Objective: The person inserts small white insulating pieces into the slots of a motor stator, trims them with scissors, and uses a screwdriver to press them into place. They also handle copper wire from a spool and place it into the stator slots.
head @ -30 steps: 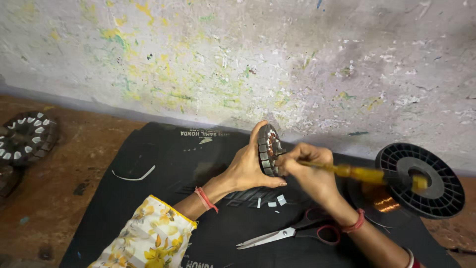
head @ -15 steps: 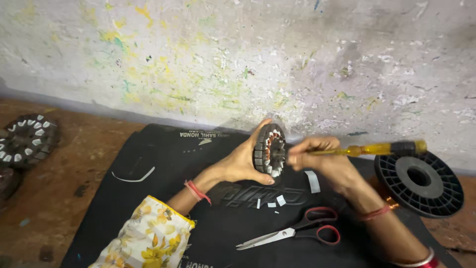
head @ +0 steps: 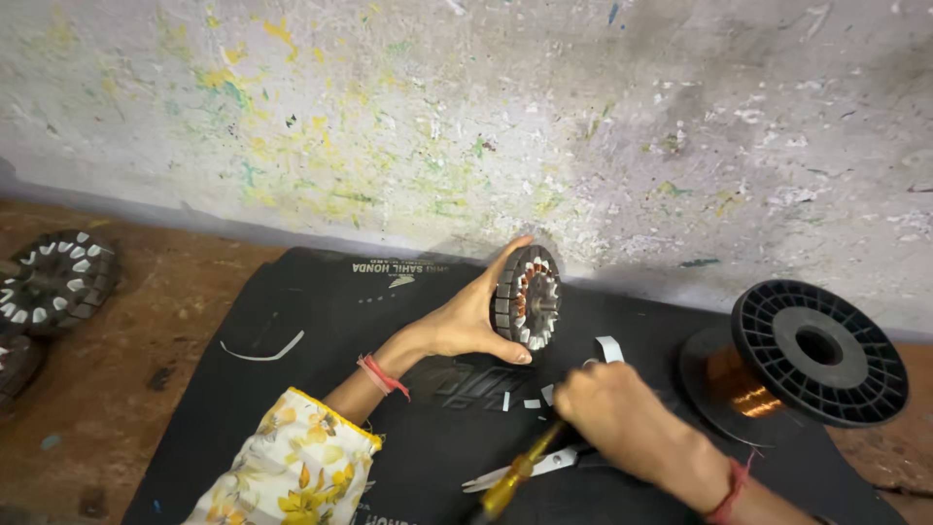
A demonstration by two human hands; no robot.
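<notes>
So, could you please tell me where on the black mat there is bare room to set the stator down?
Bare mat lies between the white strip and the left hand. It is crowded near the right hand: screwdriver, scissors, paper scraps, copper wire spool.

White printed lettering marks the black mat (head: pixel 292 321) at its far edge, below the wall.

Soft, even daylight filled the scene, with no clear single source and no harsh glare. The speckled wall (head: pixel 583 126) was the brightest area; the black mat (head: pixel 321 321) stayed dark but readable. A faint shadow ran along the wall's base. The right hand (head: pixel 622 413) was slightly motion-blurred (its screwdriver (head: pixel 520 474) too), while the edges curved mildly.
</notes>
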